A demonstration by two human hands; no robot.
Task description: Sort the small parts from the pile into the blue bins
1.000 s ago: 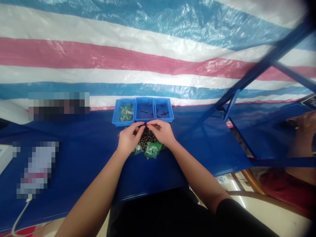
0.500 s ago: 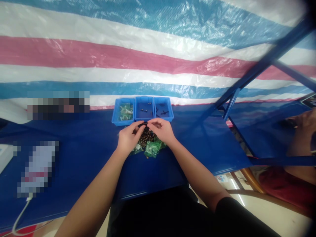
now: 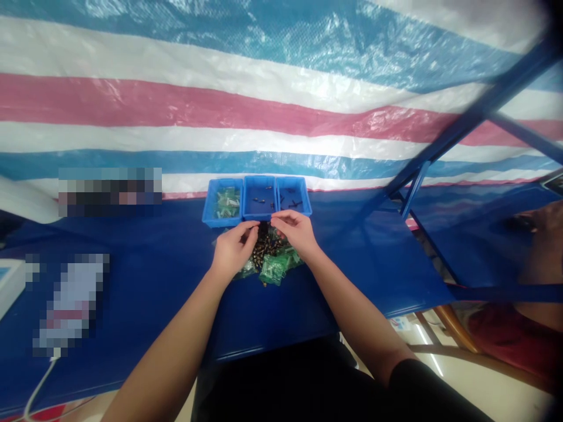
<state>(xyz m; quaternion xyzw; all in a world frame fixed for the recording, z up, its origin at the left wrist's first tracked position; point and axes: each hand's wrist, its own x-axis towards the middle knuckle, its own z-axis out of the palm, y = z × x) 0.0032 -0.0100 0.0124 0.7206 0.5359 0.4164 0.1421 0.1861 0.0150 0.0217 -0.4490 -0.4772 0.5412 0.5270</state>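
Note:
My left hand (image 3: pixel 233 249) is closed in a pinch, thumb against forefinger. Whatever may be in its fingertips is too small to make out. Across a narrow gap, my right hand (image 3: pixel 299 236) also has its fingers pinched together, and its contents cannot be made out. Below and between them lies a pile of small brass-and-dark metal parts (image 3: pixel 263 249). Green-tinted plastic bags (image 3: pixel 273 269) lie at the near side of the pile. Just beyond my fingers stand a left blue bin (image 3: pixel 220 223), a middle blue bin (image 3: pixel 253 190) and a right blue bin (image 3: pixel 305 205).
The left bin holds small green-tinted packets (image 3: pixel 227 202); the other two hold a few small dark parts. On the blue table (image 3: pixel 153 281) at left lies a blurred-out object (image 3: pixel 74 293) with a white cable (image 3: pixel 37 384). A blue metal frame (image 3: pixel 444 138) and another person's arm (image 3: pixel 543 246) are at right.
My hands, earlier together around a small dark piece, have moved slightly apart. The whole view has shifted a little.

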